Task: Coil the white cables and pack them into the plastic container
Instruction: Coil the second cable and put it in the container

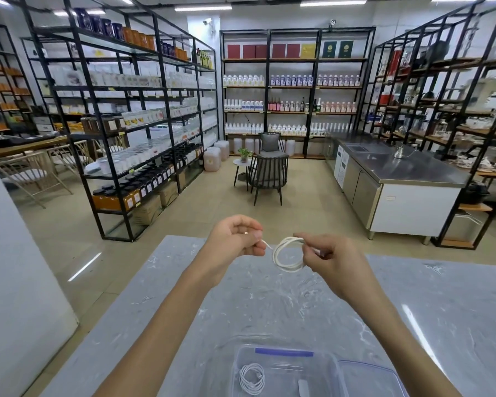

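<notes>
I hold a white cable (284,265) wound into a small loop of several turns in the air above the grey marble table (441,310). My right hand (331,260) pinches the loop at its right side. My left hand (235,236) is closed on the cable's free end just left of the loop. Below, at the near edge, stands a clear plastic container (324,365) with a blue clip. A second coiled white cable (252,379) lies inside it at the left, and a small white item lies near its middle.
The container's clear lid (370,379) lies to its right. Beyond the table are black metal shelves (126,124) with bottles and jars, two dark chairs (268,173) with a small round table, and a steel counter (398,179) at the right.
</notes>
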`<state>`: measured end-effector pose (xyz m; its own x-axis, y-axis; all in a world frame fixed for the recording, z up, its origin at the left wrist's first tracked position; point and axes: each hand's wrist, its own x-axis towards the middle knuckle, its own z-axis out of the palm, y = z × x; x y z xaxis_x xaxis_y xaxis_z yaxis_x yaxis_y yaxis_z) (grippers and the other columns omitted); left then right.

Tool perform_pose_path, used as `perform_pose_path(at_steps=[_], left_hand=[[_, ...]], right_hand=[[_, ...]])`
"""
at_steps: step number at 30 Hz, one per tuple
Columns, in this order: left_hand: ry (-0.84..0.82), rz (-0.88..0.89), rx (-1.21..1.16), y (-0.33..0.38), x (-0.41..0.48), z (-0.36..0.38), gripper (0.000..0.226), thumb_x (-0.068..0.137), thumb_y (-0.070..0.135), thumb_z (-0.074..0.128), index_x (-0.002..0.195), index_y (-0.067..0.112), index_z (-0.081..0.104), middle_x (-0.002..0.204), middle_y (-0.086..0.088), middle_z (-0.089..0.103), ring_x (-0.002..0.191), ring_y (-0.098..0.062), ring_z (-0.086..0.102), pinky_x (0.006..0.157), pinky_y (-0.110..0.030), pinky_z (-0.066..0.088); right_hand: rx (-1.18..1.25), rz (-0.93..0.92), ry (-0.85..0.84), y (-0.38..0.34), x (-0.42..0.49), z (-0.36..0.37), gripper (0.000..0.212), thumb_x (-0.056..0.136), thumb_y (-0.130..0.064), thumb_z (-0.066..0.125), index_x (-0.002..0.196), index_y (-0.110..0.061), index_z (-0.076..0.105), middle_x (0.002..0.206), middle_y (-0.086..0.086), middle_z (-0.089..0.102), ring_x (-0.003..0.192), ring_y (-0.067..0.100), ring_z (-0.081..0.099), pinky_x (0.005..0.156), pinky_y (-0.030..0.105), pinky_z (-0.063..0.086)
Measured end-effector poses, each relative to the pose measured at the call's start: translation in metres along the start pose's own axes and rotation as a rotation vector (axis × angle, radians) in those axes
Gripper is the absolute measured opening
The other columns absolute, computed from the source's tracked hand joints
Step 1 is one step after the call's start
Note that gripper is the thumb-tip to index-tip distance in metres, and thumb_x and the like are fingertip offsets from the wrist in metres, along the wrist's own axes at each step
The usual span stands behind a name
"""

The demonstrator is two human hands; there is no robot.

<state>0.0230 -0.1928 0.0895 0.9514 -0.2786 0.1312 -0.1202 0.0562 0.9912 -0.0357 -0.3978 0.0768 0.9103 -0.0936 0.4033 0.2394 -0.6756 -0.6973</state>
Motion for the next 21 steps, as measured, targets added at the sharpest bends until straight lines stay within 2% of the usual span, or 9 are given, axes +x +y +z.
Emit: perform_pose_path(at_steps=[4,7,9,10,12,13,15,17,21], left_hand=[[0.023,-0.008,0.041,-0.001,-0.004,0.006,0.009,0.095,0.010,0.062,0.097,0.004,0.066,0.083,-0.014,0.066,0.072,-0.024,0.072,0.072,-0.036,0.062],[-0.004,-0.055,0.484,-0.006,-0.008,0.006,0.014,0.095,0.031,0.061,0.099,0.020,0.067,0.084,0.002,0.074,0.079,-0.014,0.072,0.072,-0.034,0.059],[0.029,0.022,0.719,-0.012,-0.011,0.011,0.023,0.093,0.045,0.058,0.103,0.027,0.067,0.093,0.012,0.073,0.089,-0.007,0.067,0.071,-0.026,0.051],[0.046,0.082,0.742,-0.013,-0.011,0.014,0.027,0.093,0.048,0.058,0.108,0.028,0.067,0.101,0.014,0.069,0.095,-0.005,0.064,0.076,-0.024,0.050],[0.004,0.157,0.698,-0.014,-0.009,0.020,0.031,0.092,0.046,0.059,0.116,0.027,0.067,0.110,0.015,0.065,0.101,-0.003,0.060,0.087,-0.026,0.050],[-0.042,0.163,0.655,-0.013,-0.007,0.022,0.028,0.093,0.042,0.061,0.114,0.026,0.069,0.107,0.013,0.068,0.098,-0.004,0.062,0.086,-0.027,0.052],[-0.105,0.149,0.565,-0.011,-0.004,0.023,0.018,0.094,0.030,0.064,0.104,0.021,0.075,0.092,0.006,0.075,0.084,-0.008,0.068,0.077,-0.027,0.056],[-0.107,0.114,0.438,-0.013,-0.003,0.022,0.014,0.093,0.021,0.065,0.098,0.016,0.077,0.084,-0.001,0.076,0.074,-0.010,0.068,0.068,-0.024,0.058],[-0.001,0.019,0.103,-0.020,-0.005,0.020,0.015,0.092,0.016,0.066,0.090,0.008,0.078,0.078,-0.008,0.073,0.072,-0.014,0.069,0.068,-0.025,0.059]], right_hand=[[-0.010,0.013,0.052,0.005,-0.001,0.005,0.031,0.087,-0.017,0.060,0.107,-0.038,0.073,0.067,0.013,0.059,0.059,0.019,0.058,0.054,0.029,0.042],[0.110,0.070,0.042,0.008,0.000,0.002,0.033,0.088,-0.017,0.059,0.095,-0.046,0.074,0.064,0.015,0.062,0.056,0.011,0.066,0.049,0.018,0.039],[0.141,0.082,0.022,0.007,0.001,0.003,0.030,0.089,-0.020,0.061,0.096,-0.047,0.073,0.064,0.015,0.063,0.056,0.008,0.067,0.053,0.021,0.041],[0.151,0.080,0.004,0.006,0.001,0.004,0.031,0.089,-0.020,0.061,0.096,-0.048,0.072,0.065,0.016,0.063,0.058,0.011,0.067,0.056,0.024,0.043],[0.187,0.061,-0.049,0.003,0.001,0.006,0.035,0.090,-0.017,0.061,0.096,-0.051,0.070,0.064,0.016,0.063,0.057,0.019,0.062,0.058,0.024,0.044],[0.207,0.054,-0.078,0.002,0.001,0.006,0.036,0.090,-0.016,0.061,0.096,-0.049,0.071,0.065,0.016,0.063,0.056,0.017,0.058,0.059,0.024,0.046],[0.221,0.055,-0.101,0.002,0.003,0.005,0.030,0.090,-0.017,0.063,0.103,-0.042,0.073,0.064,0.013,0.061,0.057,0.009,0.054,0.061,0.026,0.046],[0.266,0.068,-0.074,0.002,0.003,0.003,0.027,0.090,-0.021,0.066,0.111,-0.036,0.073,0.063,0.000,0.062,0.059,0.004,0.055,0.062,0.024,0.047],[0.375,0.084,-0.021,-0.001,0.001,0.005,0.029,0.090,-0.035,0.065,0.119,-0.038,0.065,0.091,-0.016,0.071,0.075,-0.001,0.064,0.072,0.019,0.054]])
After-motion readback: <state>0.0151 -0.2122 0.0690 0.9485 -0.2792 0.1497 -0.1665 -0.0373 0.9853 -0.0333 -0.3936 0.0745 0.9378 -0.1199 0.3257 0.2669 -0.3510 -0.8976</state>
